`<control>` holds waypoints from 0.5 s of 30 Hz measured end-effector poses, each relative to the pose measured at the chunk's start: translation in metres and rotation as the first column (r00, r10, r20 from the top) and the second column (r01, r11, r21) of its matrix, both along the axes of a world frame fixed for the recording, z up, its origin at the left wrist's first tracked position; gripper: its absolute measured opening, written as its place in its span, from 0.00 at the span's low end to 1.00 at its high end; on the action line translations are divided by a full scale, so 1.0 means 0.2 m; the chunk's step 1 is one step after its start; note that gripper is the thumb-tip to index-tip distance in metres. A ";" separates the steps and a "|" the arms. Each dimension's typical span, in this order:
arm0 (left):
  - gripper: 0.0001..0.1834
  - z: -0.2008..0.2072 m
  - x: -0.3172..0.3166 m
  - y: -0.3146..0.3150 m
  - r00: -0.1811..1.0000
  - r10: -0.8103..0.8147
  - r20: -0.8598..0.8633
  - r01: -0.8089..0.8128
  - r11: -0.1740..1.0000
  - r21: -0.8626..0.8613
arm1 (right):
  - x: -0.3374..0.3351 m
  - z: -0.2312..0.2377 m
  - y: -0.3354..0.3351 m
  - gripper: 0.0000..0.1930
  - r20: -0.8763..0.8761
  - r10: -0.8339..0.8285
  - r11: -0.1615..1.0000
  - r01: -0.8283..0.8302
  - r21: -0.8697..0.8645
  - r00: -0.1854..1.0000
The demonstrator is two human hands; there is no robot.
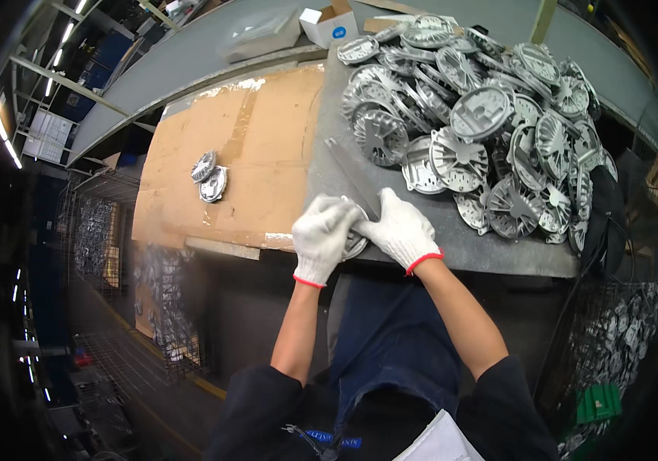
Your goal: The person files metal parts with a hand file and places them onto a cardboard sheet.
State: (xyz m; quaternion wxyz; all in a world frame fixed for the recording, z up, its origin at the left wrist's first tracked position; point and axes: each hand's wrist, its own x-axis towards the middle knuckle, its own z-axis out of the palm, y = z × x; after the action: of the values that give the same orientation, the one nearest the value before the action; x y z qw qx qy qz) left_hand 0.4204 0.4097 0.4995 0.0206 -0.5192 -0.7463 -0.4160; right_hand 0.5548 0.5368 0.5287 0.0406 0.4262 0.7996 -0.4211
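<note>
Both my hands wear white knitted gloves with red cuffs and meet at the table's near edge. My left hand (321, 234) is closed on a round metal casting (355, 246), whose rim shows between the gloves; the rest is covered. My right hand (404, 233) is closed against the same casting, at the near end of a flat grey file (356, 178). Far and to the left points the file's narrow tip, over the grey tabletop. How the right fingers wrap round the file is partly hidden.
A big heap of round finned castings (482, 111) covers the table's right side. Two castings (212, 184) lie on the cardboard sheet (267, 154) at left. Behind stand a small white box (330, 27) and a plastic bag (266, 34). Wire cages of castings flank the table below.
</note>
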 end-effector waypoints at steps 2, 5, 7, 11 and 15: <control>0.07 0.00 0.00 0.00 0.994 0.035 0.103 -0.029 0.998 -0.059 | -0.01 0.03 0.00 0.40 0.029 0.048 0.999 -0.049 0.018 0.998; 0.07 -0.03 -0.04 -0.02 0.995 -0.073 -0.061 0.072 0.997 -0.028 | -0.01 0.03 -0.01 0.37 0.013 0.047 0.999 -0.047 0.026 0.999; 0.08 0.02 -0.01 0.00 0.994 0.039 0.100 -0.033 0.998 -0.058 | -0.02 0.01 -0.02 0.37 -0.026 0.045 0.997 -0.044 0.061 0.999; 0.06 0.05 -0.03 0.04 0.977 0.070 0.203 -0.049 0.993 -0.107 | -0.02 -0.03 -0.04 0.36 -0.066 0.019 0.998 -0.015 0.069 0.998; 0.08 0.02 -0.01 0.02 0.998 0.059 -0.020 -0.060 0.997 -0.047 | -0.04 -0.04 -0.06 0.33 -0.083 0.012 0.997 -0.006 0.071 0.997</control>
State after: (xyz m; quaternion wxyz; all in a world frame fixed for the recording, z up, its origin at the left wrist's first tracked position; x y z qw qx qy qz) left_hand 0.4176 0.4146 0.5038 0.0279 -0.5009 -0.7709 -0.3926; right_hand 0.5478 0.5240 0.5207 -0.0058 0.4058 0.8170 -0.4096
